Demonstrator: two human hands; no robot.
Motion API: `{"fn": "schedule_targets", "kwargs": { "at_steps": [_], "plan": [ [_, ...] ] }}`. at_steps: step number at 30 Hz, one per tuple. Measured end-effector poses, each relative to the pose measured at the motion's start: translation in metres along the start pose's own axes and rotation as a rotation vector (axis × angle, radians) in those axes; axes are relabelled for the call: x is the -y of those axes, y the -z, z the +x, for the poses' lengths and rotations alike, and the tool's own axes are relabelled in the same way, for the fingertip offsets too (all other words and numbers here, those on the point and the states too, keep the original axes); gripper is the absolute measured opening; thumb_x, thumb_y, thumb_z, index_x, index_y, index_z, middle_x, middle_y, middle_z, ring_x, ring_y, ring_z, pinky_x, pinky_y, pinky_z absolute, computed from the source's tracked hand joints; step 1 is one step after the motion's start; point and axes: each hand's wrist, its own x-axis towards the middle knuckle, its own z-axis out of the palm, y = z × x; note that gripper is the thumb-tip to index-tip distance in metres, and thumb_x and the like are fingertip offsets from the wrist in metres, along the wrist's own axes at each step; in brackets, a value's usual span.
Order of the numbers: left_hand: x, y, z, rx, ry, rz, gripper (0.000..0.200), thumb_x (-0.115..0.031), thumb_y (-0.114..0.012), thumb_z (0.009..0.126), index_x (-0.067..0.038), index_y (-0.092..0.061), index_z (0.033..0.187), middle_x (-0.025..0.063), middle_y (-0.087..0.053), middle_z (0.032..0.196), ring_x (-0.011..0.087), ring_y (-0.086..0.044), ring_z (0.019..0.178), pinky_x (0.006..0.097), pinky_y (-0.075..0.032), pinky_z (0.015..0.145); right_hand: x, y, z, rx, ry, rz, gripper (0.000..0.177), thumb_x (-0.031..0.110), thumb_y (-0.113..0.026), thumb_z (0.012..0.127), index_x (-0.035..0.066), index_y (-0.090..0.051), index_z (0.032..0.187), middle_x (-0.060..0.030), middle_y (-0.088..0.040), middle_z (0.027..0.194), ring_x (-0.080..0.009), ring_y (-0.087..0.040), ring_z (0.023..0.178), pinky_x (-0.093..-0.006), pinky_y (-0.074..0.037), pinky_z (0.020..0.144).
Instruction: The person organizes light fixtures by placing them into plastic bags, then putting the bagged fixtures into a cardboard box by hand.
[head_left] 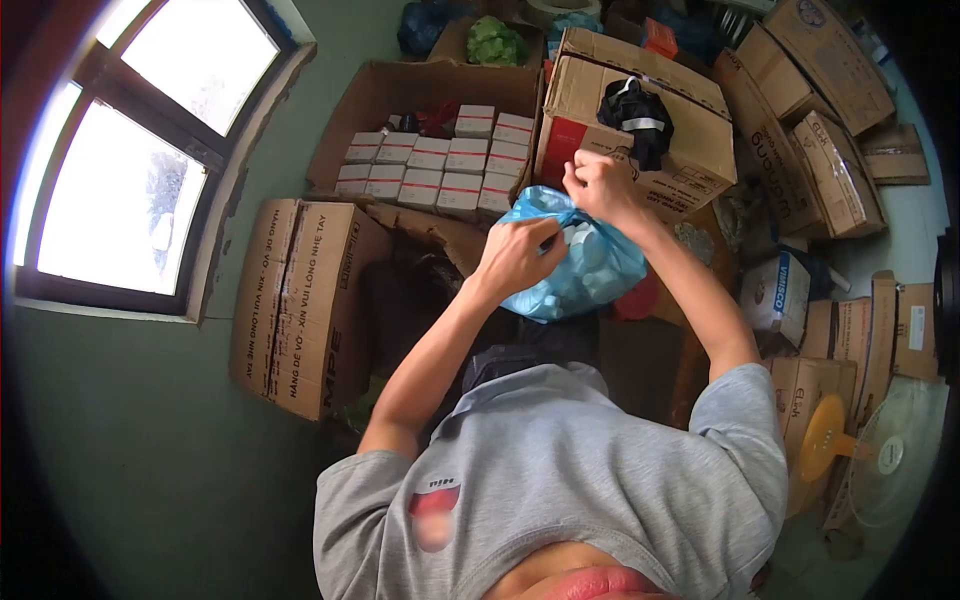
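Note:
A translucent blue plastic bag [570,285] hangs in front of my body, bulging with several white, rounded pieces that I cannot identify. My left hand [520,258] is closed on the gathered top of the bag at its left side. Higher and to the right, my right hand [602,188] is pinched into a fist over the bag's upper edge, with blue plastic running up to it. The bag's mouth is bunched between the two hands, and the fingertips of both are partly hidden.
An open carton [350,105] of small white boxes [428,153] lies beyond the bag. Right of it, a black item [640,120] rests on a large carton [690,85]. Another carton [300,300] stands left; a fan [885,455] and stacked boxes [840,160] are right.

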Motion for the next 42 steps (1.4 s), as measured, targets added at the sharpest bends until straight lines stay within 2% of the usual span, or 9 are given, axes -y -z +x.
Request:
{"fn": "schedule_targets", "kwargs": {
  "at_steps": [5, 13, 17, 22, 24, 27, 32, 39, 42],
  "plan": [
    [-0.006, 0.013, -0.100, 0.060, 0.082, -0.034, 0.015, -0.011, -0.075, 0.086, -0.002, -0.064, 0.083, 0.0151, -0.062, 0.075, 0.0368, -0.066, 0.067, 0.0448, -0.052, 0.061, -0.107, -0.015, -0.042, 0.012, -0.200, -0.163, 0.038, 0.016, -0.069, 0.094, -0.004, -0.058, 0.064, -0.0197, -0.062, 0.076, -0.0415, -0.066, 0.070, -0.0481, -0.049, 0.058],
    [-0.017, 0.026, -0.104, 0.011, 0.160, -0.124, 0.010, -0.007, -0.075, 0.089, -0.001, -0.067, 0.086, 0.0114, -0.062, 0.075, 0.0229, -0.061, 0.060, 0.0345, -0.048, 0.058, -0.100, -0.013, -0.044, -0.030, -0.255, -0.181, 0.034, 0.017, -0.067, 0.097, -0.004, -0.063, 0.071, -0.0175, -0.066, 0.072, -0.0343, -0.069, 0.063, -0.0418, -0.050, 0.057],
    [-0.024, 0.044, -0.069, -0.105, 0.278, -0.380, 0.015, -0.007, -0.077, 0.090, 0.000, -0.065, 0.084, 0.0026, -0.060, 0.071, 0.0068, -0.054, 0.064, 0.0267, -0.043, 0.058, -0.022, 0.023, -0.024, 0.057, -0.813, 0.969, 0.036, 0.031, -0.064, 0.107, 0.000, -0.073, 0.089, -0.0142, -0.076, 0.084, -0.0197, -0.074, 0.069, -0.0323, -0.059, 0.062],
    [-0.024, 0.060, -0.006, -0.178, 0.119, -0.396, 0.013, -0.007, -0.075, 0.094, -0.001, -0.064, 0.089, 0.0021, -0.059, 0.072, 0.0059, -0.050, 0.066, 0.0253, -0.042, 0.060, 0.056, 0.037, -0.042, 0.393, -0.503, 1.186, 0.026, 0.028, -0.073, 0.101, 0.003, -0.070, 0.100, -0.0065, -0.070, 0.085, -0.0122, -0.063, 0.066, -0.0285, -0.052, 0.064],
    [-0.025, 0.060, 0.015, -0.145, 0.128, -0.384, 0.013, -0.009, -0.076, 0.095, -0.001, -0.066, 0.093, 0.0037, -0.059, 0.072, 0.0067, -0.052, 0.066, 0.0260, -0.044, 0.060, 0.093, 0.045, -0.037, 0.488, -0.377, 0.557, 0.023, 0.023, -0.079, 0.097, 0.003, -0.067, 0.102, -0.0008, -0.061, 0.077, -0.0095, -0.053, 0.067, -0.0278, -0.048, 0.064],
    [-0.021, 0.046, 0.032, -0.126, 0.080, -0.379, 0.015, -0.011, -0.078, 0.095, -0.001, -0.067, 0.099, 0.0036, -0.060, 0.075, 0.0070, -0.053, 0.066, 0.0269, -0.046, 0.061, 0.083, 0.028, -0.044, 0.329, -0.216, 0.407, 0.018, 0.019, -0.077, 0.096, 0.003, -0.070, 0.096, -0.0024, -0.070, 0.090, -0.0108, -0.058, 0.068, -0.0280, -0.046, 0.064],
    [-0.011, 0.029, 0.020, -0.296, 0.193, -0.450, 0.047, -0.009, -0.083, 0.091, -0.006, -0.066, 0.134, 0.0031, -0.070, 0.100, 0.0072, -0.059, 0.077, 0.0269, -0.051, 0.069, 0.069, 0.028, -0.041, 0.220, -0.459, 0.748, 0.024, 0.018, -0.076, 0.099, 0.002, -0.067, 0.084, -0.0013, -0.064, 0.072, -0.0084, -0.057, 0.068, -0.0285, -0.045, 0.065],
    [0.006, -0.034, -0.016, -0.054, 0.241, -0.328, 0.032, -0.017, -0.083, 0.091, 0.001, -0.075, 0.116, 0.0118, -0.076, 0.109, 0.0165, -0.067, 0.077, 0.0307, -0.055, 0.071, 0.062, 0.028, -0.035, 0.142, -0.393, 0.782, 0.038, 0.014, -0.073, 0.101, 0.007, -0.049, 0.073, -0.0008, -0.062, 0.072, -0.0080, -0.058, 0.069, -0.0263, -0.044, 0.065],
    [0.006, -0.047, -0.008, -0.147, 0.249, -0.204, 0.024, -0.018, -0.079, 0.093, 0.002, -0.073, 0.103, 0.0178, -0.071, 0.082, 0.0211, -0.067, 0.066, 0.0353, -0.052, 0.065, 0.068, 0.031, -0.034, 0.189, -0.491, 0.612, 0.039, 0.015, -0.075, 0.100, 0.005, -0.051, 0.071, -0.0002, -0.062, 0.072, -0.0078, -0.055, 0.069, -0.0267, -0.043, 0.064]
  ]
}}
